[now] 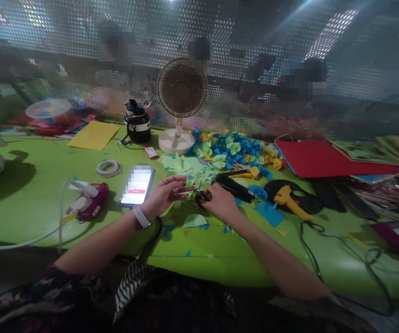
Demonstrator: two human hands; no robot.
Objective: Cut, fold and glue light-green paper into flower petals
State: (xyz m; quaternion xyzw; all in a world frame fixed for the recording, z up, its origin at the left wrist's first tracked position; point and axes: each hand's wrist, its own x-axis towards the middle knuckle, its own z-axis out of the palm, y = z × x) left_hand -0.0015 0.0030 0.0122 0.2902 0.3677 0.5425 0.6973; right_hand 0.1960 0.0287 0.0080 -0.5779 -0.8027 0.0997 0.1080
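Note:
My left hand (166,194) hovers over the green table (33,194) with its fingers curled around a small light green paper piece (189,183). My right hand (222,202) is closed on a small dark tool (202,196), likely scissors, touching that paper. A lit phone (137,185) lies just left of my left hand. A cut half-round of green paper (194,221) and blue scraps lie under my wrists. A pile of folded green paper shapes (185,165) sits just beyond my hands.
A small fan (181,104) stands at the back, with a heap of blue, green and yellow paper flowers (237,149) beside it. A glue gun (291,201), a black tool (236,186), a tape roll (108,168), a pink device (90,201), red card (317,159) and yellow card (93,135) lie around.

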